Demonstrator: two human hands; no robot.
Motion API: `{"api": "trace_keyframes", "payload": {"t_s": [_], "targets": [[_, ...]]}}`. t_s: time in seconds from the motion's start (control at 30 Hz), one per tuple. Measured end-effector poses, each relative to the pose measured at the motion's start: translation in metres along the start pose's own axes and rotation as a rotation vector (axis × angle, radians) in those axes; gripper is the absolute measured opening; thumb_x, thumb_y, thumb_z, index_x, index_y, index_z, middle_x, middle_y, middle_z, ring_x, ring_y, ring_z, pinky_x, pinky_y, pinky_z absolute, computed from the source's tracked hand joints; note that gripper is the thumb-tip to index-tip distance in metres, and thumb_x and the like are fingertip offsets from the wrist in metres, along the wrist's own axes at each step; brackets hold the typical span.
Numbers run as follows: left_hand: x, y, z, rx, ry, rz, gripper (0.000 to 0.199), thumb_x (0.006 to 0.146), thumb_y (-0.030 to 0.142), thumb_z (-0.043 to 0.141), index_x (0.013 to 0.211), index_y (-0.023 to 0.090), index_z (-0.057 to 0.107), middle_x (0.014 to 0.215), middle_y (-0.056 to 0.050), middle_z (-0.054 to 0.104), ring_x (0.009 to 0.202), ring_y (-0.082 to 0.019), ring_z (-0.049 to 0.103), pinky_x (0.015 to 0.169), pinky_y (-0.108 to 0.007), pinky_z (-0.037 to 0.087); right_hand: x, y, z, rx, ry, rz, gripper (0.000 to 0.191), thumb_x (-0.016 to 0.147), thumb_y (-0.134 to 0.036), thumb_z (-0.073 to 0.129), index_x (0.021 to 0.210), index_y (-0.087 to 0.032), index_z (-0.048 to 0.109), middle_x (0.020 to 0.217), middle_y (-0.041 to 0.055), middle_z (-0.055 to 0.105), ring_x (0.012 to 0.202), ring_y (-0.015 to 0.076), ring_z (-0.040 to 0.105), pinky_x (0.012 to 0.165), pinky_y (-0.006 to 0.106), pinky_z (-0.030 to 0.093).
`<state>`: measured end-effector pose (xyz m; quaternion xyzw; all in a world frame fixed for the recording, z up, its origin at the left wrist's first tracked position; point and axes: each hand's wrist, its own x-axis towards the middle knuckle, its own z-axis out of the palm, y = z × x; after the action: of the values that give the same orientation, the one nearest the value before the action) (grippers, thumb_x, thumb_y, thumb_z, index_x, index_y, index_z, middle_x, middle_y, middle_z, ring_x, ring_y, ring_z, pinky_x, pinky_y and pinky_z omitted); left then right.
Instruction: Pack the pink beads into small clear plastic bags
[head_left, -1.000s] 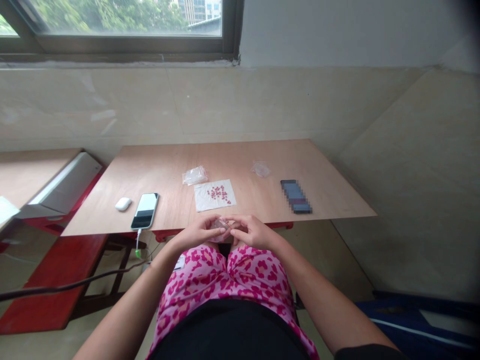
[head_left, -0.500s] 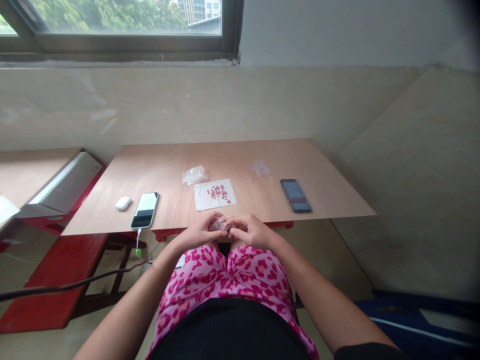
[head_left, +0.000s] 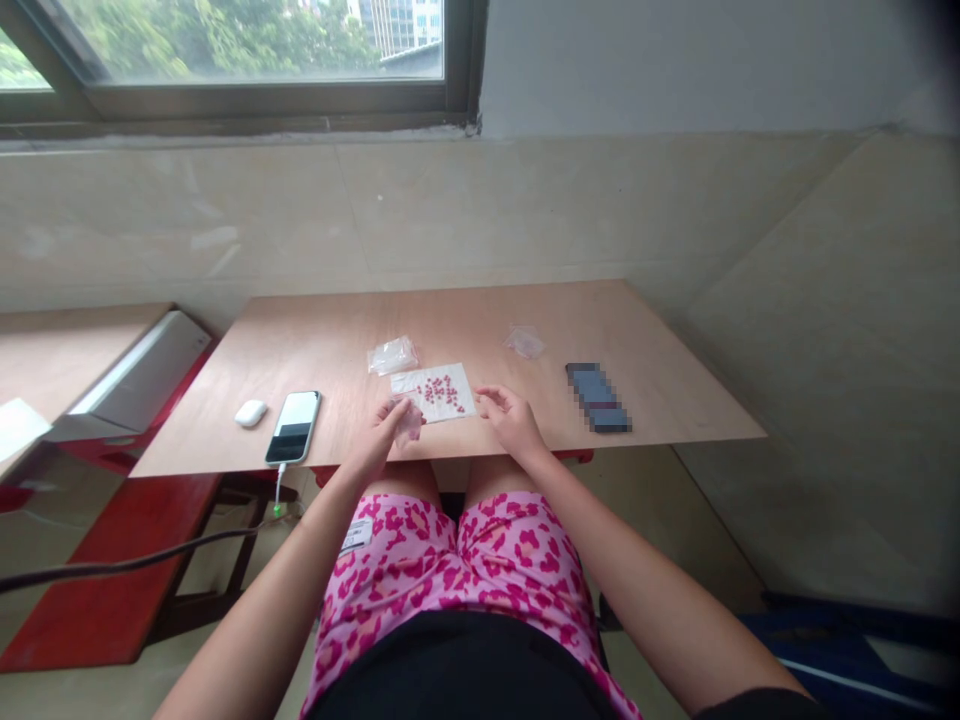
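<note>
The hands have come apart and moved up over the table's near edge. The left hand (head_left: 375, 437) pinches a small clear plastic bag (head_left: 409, 423) between thumb and fingers, just beside the lower edge of a white sheet (head_left: 405, 382) scattered with red pieces (head_left: 442, 393). The right hand (head_left: 510, 420) is open and empty, fingers loosely spread, near the sheet's lower right corner on the plywood table (head_left: 487, 320).

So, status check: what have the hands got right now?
Left hand pinching a small clear plastic bag. Right hand open, empty, beside a white paper sheet of small red pieces. Nothing seen in the way.
</note>
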<state>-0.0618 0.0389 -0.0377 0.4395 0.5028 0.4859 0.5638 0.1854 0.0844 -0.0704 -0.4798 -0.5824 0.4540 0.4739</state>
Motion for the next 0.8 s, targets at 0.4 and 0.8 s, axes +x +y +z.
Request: {"api": "trace_keyframes", "payload": {"t_s": [0.4, 0.8], "targets": [[0.067, 0.009, -0.048, 1.279, -0.016, 0.224, 0.036, 0.092, 0.041, 0.065, 0.120, 0.019, 0.062, 0.101, -0.010, 0.070, 0.085, -0.027, 0.066, 0.075, -0.035, 0.048, 0.073, 0.037, 0.079, -0.100, 0.190, -0.081, 0.051, 0.106, -0.041, 0.029, 0.126, -0.013, 0.067, 0.134, 0.0159, 0.067, 0.129, 0.0241, 0.060, 0.115, 0.038, 0.043], [0.096, 0.033, -0.017, 1.852, -0.326, 0.305, 0.018, 0.091, 0.025, 0.063, 0.107, 0.017, 0.064, 0.103, -0.014, 0.070, 0.094, -0.030, 0.068, 0.076, -0.038, 0.049, 0.071, 0.044, 0.087, -0.198, 0.148, -0.252, 0.049, 0.106, -0.030, 0.030, 0.129, -0.013, 0.069, 0.135, 0.0155, 0.067, 0.131, 0.0270, 0.059, 0.117, 0.044, 0.044]]}}
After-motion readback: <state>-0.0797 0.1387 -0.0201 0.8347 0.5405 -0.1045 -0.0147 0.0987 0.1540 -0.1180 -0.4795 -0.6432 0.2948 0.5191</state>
